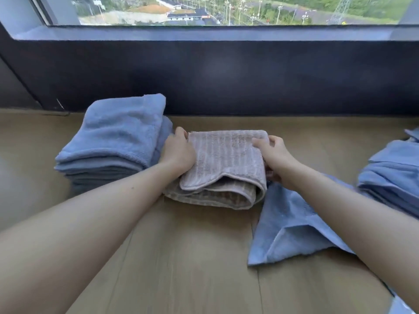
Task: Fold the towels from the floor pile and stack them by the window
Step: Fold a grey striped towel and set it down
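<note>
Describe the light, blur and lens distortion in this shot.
Head view: daylight through the window leaves the dark wall beneath dim, with a faint pale glare patch; the wide lens bows the sill and stretches the forearms; the folded beige ribbed towel looks fairly sharp, the loose blue towels at the right edge smeared.

Nothing legible to call out here. The one candidate is a small red strip (205, 16) on the front of a low building (181, 17) seen through the window (204, 32), and it's too small and blurred to read.
</note>
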